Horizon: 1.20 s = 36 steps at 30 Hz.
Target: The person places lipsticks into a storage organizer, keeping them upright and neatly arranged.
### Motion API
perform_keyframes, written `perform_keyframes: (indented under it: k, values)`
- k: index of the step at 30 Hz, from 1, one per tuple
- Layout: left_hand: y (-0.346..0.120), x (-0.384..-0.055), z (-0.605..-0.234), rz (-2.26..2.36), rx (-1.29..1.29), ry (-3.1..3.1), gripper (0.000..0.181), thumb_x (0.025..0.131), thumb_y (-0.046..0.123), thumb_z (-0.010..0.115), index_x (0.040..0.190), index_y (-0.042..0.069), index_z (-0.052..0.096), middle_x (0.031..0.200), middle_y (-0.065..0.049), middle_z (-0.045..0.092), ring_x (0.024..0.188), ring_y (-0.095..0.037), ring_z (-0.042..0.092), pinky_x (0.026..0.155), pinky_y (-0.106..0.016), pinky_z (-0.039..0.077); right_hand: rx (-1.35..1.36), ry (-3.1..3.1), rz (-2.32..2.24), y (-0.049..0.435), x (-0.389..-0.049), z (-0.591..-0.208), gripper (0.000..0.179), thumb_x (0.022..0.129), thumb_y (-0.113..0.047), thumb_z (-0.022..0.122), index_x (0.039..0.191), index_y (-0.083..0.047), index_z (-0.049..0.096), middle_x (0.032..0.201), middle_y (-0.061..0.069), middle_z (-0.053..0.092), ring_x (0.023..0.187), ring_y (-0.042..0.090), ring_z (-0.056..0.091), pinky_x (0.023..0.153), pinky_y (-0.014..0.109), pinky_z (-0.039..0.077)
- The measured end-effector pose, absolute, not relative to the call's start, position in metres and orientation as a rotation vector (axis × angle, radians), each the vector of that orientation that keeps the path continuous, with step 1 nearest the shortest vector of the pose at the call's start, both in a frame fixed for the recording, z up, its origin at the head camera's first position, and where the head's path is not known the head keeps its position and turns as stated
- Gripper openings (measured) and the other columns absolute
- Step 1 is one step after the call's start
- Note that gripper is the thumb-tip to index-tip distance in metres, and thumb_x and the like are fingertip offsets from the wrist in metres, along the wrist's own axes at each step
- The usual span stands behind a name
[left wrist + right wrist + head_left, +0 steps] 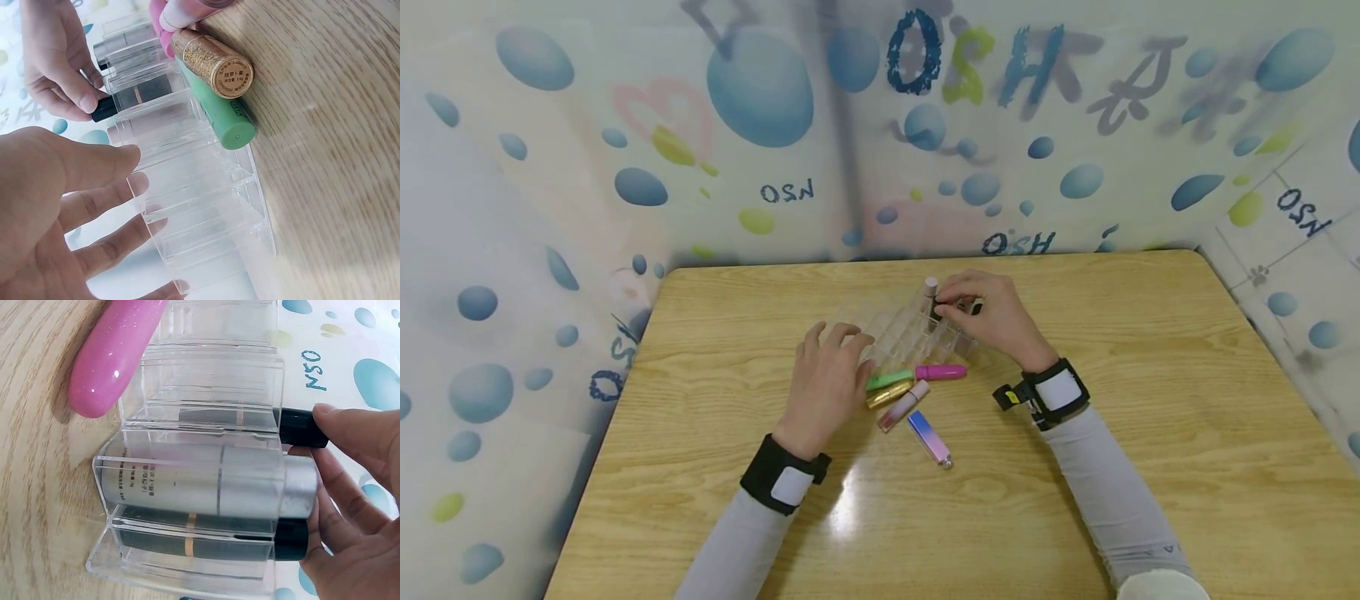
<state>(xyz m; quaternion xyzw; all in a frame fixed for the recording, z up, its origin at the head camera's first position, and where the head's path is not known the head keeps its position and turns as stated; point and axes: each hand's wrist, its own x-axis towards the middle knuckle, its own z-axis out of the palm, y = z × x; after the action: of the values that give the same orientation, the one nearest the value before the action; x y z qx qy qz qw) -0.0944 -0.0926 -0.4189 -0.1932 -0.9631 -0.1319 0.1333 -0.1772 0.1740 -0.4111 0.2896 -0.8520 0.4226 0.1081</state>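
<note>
While both hands are at the clear compartmented holder on the table (700,350), insp. finds, L to R: L hand (827,383) at holder's L end, fingers spread loosely and relaxed, tips at its upper rim, nothing pinched; black strap (778,475) w/ white patch at wrist. Clear holder (895,329) sits mid-table, toward the far edge, L part unfilled. Lying in front, near side: green tube (889,380), gold tube (889,395) just beside it, then lip gloss (903,406) w/ pale cap, laid at an angle, and blue-pink tube (929,438) nearest the wearer, apart from the rest. Pale-capped tube (931,286) stands upright in holder. Magenta tube (942,372) lies in front of holder, its L end by the green one. Dark tube (303,428), black cap, is in holder; thumb and fingers of R hand (996,312) pinch that cap. Next along, toward holder's R end: silver tube (187,478), then 2nd dark tube (156,536), also black-capped, both in holder. Exact comp. nos. can't be told.
</note>
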Motion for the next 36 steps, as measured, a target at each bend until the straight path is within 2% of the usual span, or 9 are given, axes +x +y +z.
perform_keyframes:
  k: [10, 26, 36]
  values:
    - [-0.092, -0.096, -0.418, -0.363, -0.554, -2.804, 0.027, 0.093, 0.020, 0.074, 0.119, 0.010, 0.077, 0.126, -0.013, 0.070, 0.124, -0.030, 0.062, 0.116, -0.056, 0.038, 0.865, -2.511, 1.173, 0.173, -0.182, -0.417, 0.011, 0.088, -0.009, 0.079, 0.098, -0.006, 0.083, 0.103, 0.004, 0.075, 0.081, 0.015, 0.066, 0.069, 0.039, 0.058]
    - [-0.092, -0.096, -0.418, -0.349, -0.548, -2.824, 0.028, 0.094, 0.020, 0.074, 0.120, 0.010, 0.077, 0.127, -0.013, 0.069, 0.124, -0.031, 0.061, 0.116, -0.056, 0.038, 0.854, -2.548, 1.170, 0.171, -0.182, -0.423, 0.009, 0.091, -0.011, 0.077, 0.097, -0.007, 0.082, 0.105, 0.004, 0.072, 0.089, 0.020, 0.067, 0.073, 0.039, 0.057]
    - [-0.092, -0.096, -0.419, -0.360, -0.559, -2.810, 0.028, 0.094, 0.020, 0.074, 0.120, 0.009, 0.077, 0.127, -0.014, 0.069, 0.124, -0.033, 0.061, 0.115, -0.058, 0.038, 0.874, -2.536, 1.176, 0.173, -0.182, -0.422, 0.009, 0.092, -0.011, 0.076, 0.098, -0.006, 0.081, 0.102, 0.004, 0.071, 0.089, 0.017, 0.068, 0.076, 0.038, 0.057]
